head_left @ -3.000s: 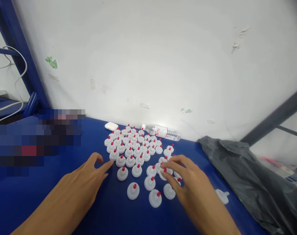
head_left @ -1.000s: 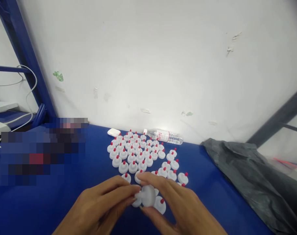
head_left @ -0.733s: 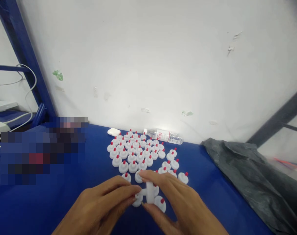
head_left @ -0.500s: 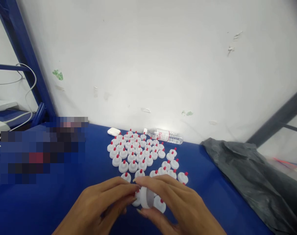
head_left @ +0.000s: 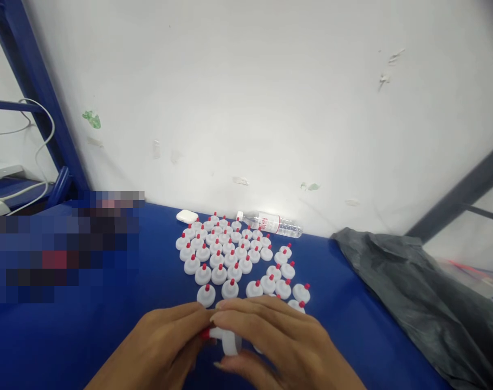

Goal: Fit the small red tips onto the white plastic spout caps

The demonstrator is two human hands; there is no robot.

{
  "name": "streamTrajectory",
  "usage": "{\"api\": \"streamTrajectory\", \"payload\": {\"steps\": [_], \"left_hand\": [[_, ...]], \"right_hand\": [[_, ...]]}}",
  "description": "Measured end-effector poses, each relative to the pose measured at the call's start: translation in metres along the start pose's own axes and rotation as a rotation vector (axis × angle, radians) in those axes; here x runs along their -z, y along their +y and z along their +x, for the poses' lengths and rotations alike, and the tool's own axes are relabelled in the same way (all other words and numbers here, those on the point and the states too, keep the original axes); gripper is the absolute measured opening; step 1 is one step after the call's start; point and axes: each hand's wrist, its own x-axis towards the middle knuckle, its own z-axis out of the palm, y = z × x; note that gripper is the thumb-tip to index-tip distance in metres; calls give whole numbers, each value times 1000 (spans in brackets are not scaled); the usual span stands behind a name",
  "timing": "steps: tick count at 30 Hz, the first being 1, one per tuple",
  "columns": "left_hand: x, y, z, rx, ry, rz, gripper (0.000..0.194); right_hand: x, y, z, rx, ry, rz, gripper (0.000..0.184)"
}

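Note:
Low in the head view, my right hand (head_left: 285,346) is closed around a white nozzle cap (head_left: 231,343) held on its side, its wide round base toward my right palm. A red tip (head_left: 206,333) points left from its spout, between the fingers of my left hand (head_left: 161,344), which are closed on it. My left fingertips are partly hidden. Just beyond my hands, several similar white caps (head_left: 219,274) with red tips stand upright on the blue table (head_left: 157,271). Some nearer ones are partly covered by my right hand.
A clear plastic bottle (head_left: 289,226) lies along the wall behind the caps, beside a small white case (head_left: 187,216). Dark grey sheeting (head_left: 393,276) drapes over the right side. Blue frame posts (head_left: 39,81) and white cables (head_left: 37,154) are at the left.
The held cap has shifted slightly left and down and turned, so its red tip now shows at my left fingers. Both hands have moved closer together. The view has shifted slightly.

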Motion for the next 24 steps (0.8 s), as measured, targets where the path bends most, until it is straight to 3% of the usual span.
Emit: {"api": "streamTrajectory", "payload": {"steps": [13,19,24], "left_hand": [[-3,-2,-4,57,-45,-17,29],[-1,0,-4,145,-11,-30,19],[2,-3,-3,76,-82,-68,24]], "right_hand": [[1,2,4,-32,-30,-72,27],[0,6,-3,-61,-25,-103,26],[2,6,-2,-32,-5,-27,31]]}}
